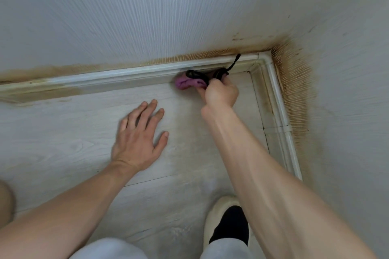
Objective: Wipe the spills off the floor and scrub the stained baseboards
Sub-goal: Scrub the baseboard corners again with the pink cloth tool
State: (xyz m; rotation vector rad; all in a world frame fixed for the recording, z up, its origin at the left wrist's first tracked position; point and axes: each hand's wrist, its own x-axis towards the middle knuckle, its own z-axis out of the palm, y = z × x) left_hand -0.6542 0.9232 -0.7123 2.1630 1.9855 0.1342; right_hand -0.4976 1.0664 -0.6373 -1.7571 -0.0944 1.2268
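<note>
Cloth (189, 83) purple, at far baseboard (117, 78) near the corner | our right hand (221, 92) grips it, fingers curled | our left hand (139, 141) flat on floor (63, 132), fingers spread

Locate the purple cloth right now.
In the head view the purple cloth is right of centre, gripped by the right hand and pressed against the baseboard where it meets the floor, near the stained room corner.
</note>
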